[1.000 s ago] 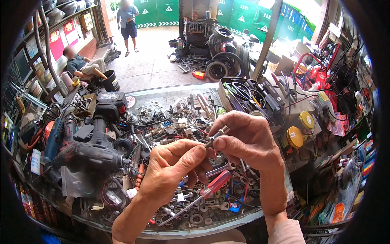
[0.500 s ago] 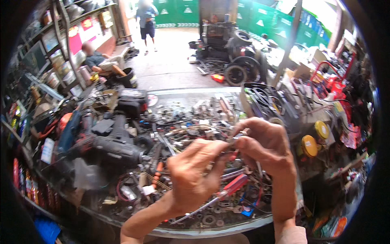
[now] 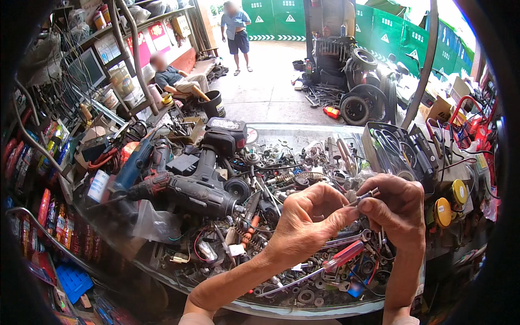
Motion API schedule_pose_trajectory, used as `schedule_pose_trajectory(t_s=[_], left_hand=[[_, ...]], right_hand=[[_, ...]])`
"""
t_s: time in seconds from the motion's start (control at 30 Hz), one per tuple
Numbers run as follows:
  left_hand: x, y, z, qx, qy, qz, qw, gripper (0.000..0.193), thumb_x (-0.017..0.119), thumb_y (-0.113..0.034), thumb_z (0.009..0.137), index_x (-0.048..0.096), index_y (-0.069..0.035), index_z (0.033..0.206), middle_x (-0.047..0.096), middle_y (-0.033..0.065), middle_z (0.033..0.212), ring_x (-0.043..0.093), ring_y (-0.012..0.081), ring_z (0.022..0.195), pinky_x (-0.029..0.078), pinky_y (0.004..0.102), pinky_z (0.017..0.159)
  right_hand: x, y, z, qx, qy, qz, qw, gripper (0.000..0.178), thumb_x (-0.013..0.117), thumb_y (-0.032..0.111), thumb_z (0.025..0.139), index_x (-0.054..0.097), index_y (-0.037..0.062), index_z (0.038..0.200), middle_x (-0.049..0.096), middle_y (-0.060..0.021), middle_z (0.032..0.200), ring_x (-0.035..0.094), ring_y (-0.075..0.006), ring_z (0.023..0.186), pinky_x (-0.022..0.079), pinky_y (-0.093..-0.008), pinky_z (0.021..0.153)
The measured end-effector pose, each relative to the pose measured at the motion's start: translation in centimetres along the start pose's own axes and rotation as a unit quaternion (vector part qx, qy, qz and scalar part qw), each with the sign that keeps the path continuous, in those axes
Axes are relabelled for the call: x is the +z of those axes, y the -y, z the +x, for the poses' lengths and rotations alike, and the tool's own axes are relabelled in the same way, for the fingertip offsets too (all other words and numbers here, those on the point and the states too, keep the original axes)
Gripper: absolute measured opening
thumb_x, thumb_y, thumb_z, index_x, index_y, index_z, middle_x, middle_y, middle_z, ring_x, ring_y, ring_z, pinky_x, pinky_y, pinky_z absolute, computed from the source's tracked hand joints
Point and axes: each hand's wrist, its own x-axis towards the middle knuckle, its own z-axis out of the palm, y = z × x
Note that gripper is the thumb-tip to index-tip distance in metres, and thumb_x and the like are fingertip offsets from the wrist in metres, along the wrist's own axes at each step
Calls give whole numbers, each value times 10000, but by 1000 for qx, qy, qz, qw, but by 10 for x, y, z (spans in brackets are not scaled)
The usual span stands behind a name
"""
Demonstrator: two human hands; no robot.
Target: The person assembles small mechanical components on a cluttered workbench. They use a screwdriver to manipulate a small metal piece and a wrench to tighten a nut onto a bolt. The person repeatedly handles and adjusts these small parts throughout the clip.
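Above the cluttered bench my two hands meet at a small metal cylinder point(image 3: 370, 195), perhaps a pin or fitting. The thumb and fingers of my right hand point(image 3: 400, 210) pinch it from the right. My left hand point(image 3: 309, 227) is closed at its left end, thumb against forefinger; its fingertips partly hide what they grip. Below the hands lies a screwdriver point(image 3: 345, 255) with a red, clear-looking handle, its shaft pointing to the lower left. Beside it are a wrench point(image 3: 349, 239) and several loose washers point(image 3: 306, 296) near the front edge.
A black cordless impact wrench point(image 3: 200, 190) and a blue grinder point(image 3: 134, 161) lie left. A black bin of tools point(image 3: 398, 154) stands right, near two yellow-lidded jars point(image 3: 442, 212). Beyond the bench, one person point(image 3: 181, 81) sits by a black bucket point(image 3: 214, 104); another point(image 3: 236, 33) stands.
The view has swung left, so the bench appears farther right and sharper. My hands stay together, slightly farther right over the bench, and the metal cylinder now shows more plainly.
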Motion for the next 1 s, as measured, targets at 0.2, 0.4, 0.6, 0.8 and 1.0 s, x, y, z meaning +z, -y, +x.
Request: schedule_pose_trajectory(t_s=[0.2,0.4,0.6,0.8,1.0], left_hand=[[-11,-1,3,-127,57,-116,983,260,593,-259,937,585,-7,999,608,33,741,548,62,557,387,189,438],[-7,0,2,-52,30,-56,997,207,660,-174,893,600,-1,989,624,37,761,543,59,574,386,184,450],[-5,-2,0,1,15,47,999,217,705,-136,853,620,8,991,641,32,874,598,54,739,498,189,633],[-3,-8,-1,-50,75,10,996,181,617,-126,907,648,15,1016,624,39,914,548,41,745,456,204,585],[-10,8,5,162,71,164,970,210,654,-120,886,660,6,1054,597,38,818,539,60,651,422,208,525]], right_hand=[[2,7,0,8,-18,-14,1000,213,749,86,802,660,-43,946,636,-15,755,545,-22,642,402,-162,525],[0,7,-1,13,-2,-39,999,197,749,91,802,667,-42,922,621,-9,743,570,-33,673,418,-161,551],[2,5,-1,-2,-25,-68,997,201,759,108,794,671,-36,903,626,-11,726,580,-37,668,433,-160,565],[2,6,-2,-10,-18,-105,994,192,759,97,789,672,-36,897,637,-21,716,590,-35,644,440,-169,550],[1,4,1,8,2,-79,997,178,755,89,790,667,-35,883,639,-16,718,597,-38,639,437,-172,539]])
